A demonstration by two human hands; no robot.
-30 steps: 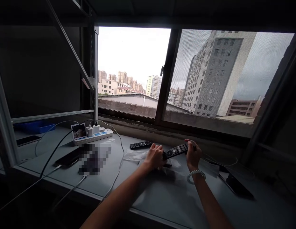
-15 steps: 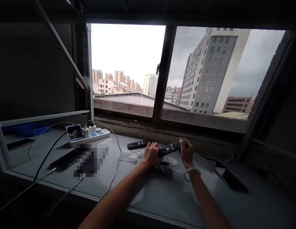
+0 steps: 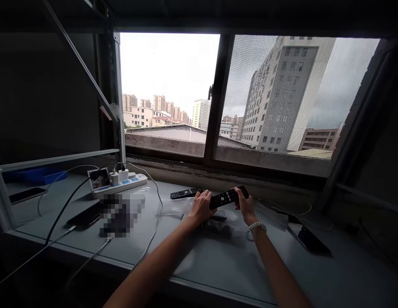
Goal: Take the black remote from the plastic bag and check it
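Note:
A black remote control [image 3: 225, 198] with rows of pale buttons is held above the desk, tilted up toward its right end. My left hand [image 3: 201, 207] is closed around its left end. At the other end, my right hand [image 3: 245, 203] grips it, with a beaded bracelet on the wrist. Just behind my left hand, a second black remote control [image 3: 185, 193] lies on the desk. Under my hands is clear plastic wrapping [image 3: 239, 222], with a dark object [image 3: 220, 215] on it, partly hidden by my left hand.
A white power strip [image 3: 130, 183] with chargers stands at the back left. Cables cross the desk [image 3: 212, 263] near dark phones [image 3: 85, 214] on the left. Another phone [image 3: 310, 239] lies at right. A blue tray [image 3: 41, 174] sits far left, and a window spans the back.
My right hand has shifted slightly left along the remote control, so its right end now shows past my fingers. My left hand keeps its hold. The camera view has moved a little.

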